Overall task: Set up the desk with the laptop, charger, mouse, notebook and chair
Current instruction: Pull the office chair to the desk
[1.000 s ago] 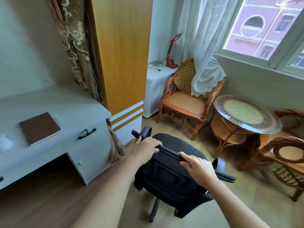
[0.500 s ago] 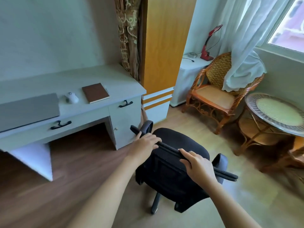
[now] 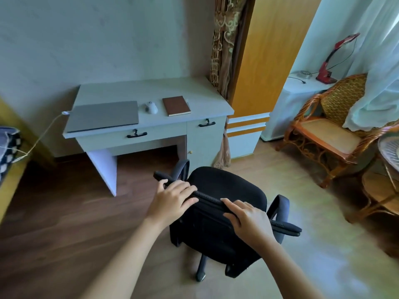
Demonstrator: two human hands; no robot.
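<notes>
Chair (image 3: 226, 190): black, on wood floor, at 6 o'clock of the desk, well apart from it; seat faces 1 o'clock, backrest top edge nearest the camera.
Left hand (image 3: 172, 198): on the backrest top edge, left part; fingers curled over the rim, close together, thumb on the near side.
Right hand (image 3: 248, 216): on the same edge, right part; fingers bent over the rim, slightly spread.
Desk (image 3: 200, 87): pale grey, against the wall at 12 o'clock; two black drawer handles on the front.
Laptop (image 3: 103, 116): closed, grey, flat on the left of the desktop.
Charger cable (image 3: 43, 134): pale cord runs from the laptop's left edge down toward 9 o'clock; the plug end I cannot tell.
Mouse (image 3: 151, 107): white, just beside the laptop at its 3 o'clock.
Notebook (image 3: 176, 105): brown cover, closed, at 3 o'clock of the mouse, near the desktop's right end.
Wicker chair (image 3: 323, 130): at 3 o'clock of the desk, under a white curtain.
Red lamp (image 3: 328, 65): on a white cabinet behind it.
</notes>
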